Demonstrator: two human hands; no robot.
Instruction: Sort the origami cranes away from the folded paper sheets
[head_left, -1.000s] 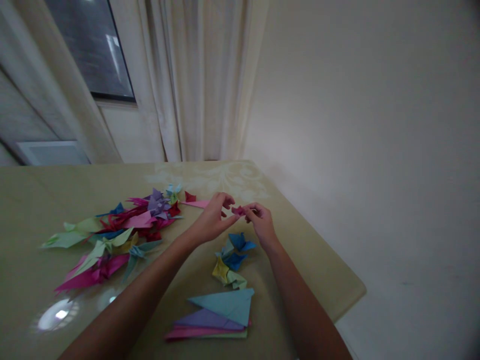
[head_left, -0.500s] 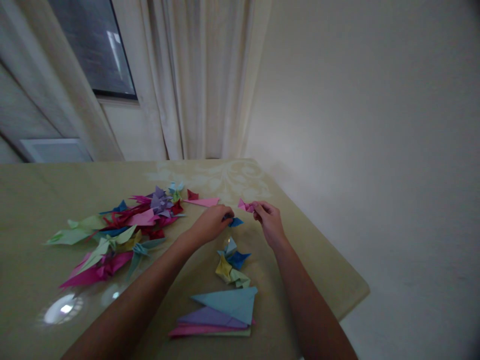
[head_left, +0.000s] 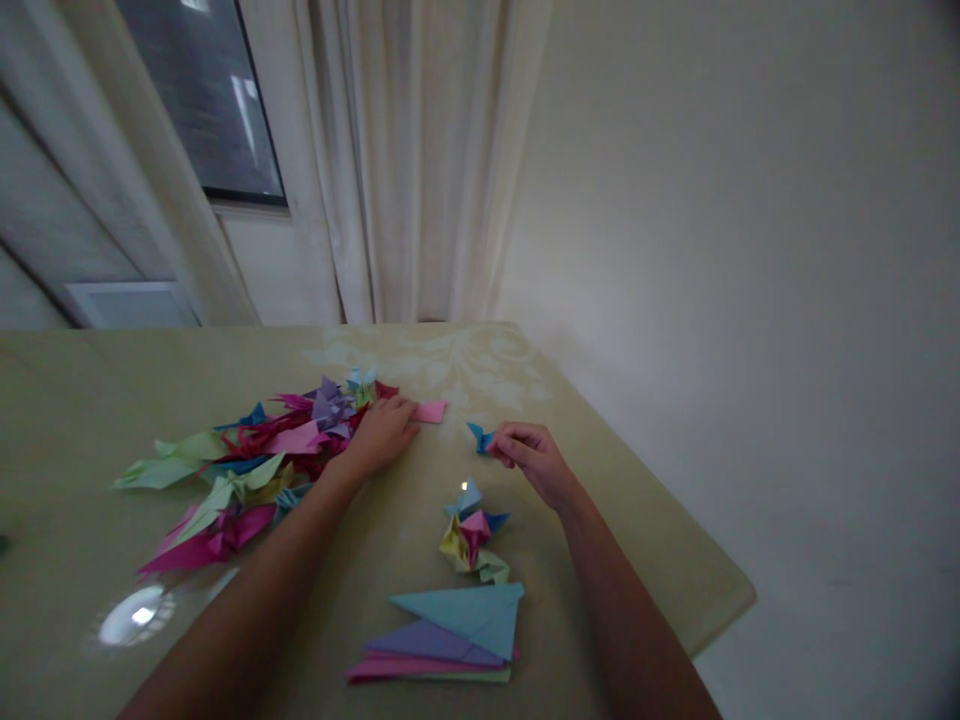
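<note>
My left hand (head_left: 384, 432) lies at the right edge of a heap of folded paper cranes (head_left: 296, 440), its fingers stretched out over the near end of a pink folded paper strip (head_left: 431, 411). The heap mixes red, purple, green, blue and magenta pieces. My right hand (head_left: 531, 458) pinches a small blue folded paper piece (head_left: 478, 437) at its fingertips, just above the table. Below it sits a small cluster of folded pieces: a pink one (head_left: 474, 530) on top, a yellow one (head_left: 453, 545), a pale green one (head_left: 493, 568), plus blue ones.
Close to me lies a fanned stack of folded paper, with a light blue sheet (head_left: 472, 612) over a purple one (head_left: 431, 643) and pink and green ones. The table (head_left: 637, 560) ends at a white wall (head_left: 735, 300) on the right. Curtains (head_left: 420, 160) hang behind.
My left hand has moved left from the blue piece to the heap. The blue piece is now in my right hand, and a pink piece now rests on the small cluster.
</note>
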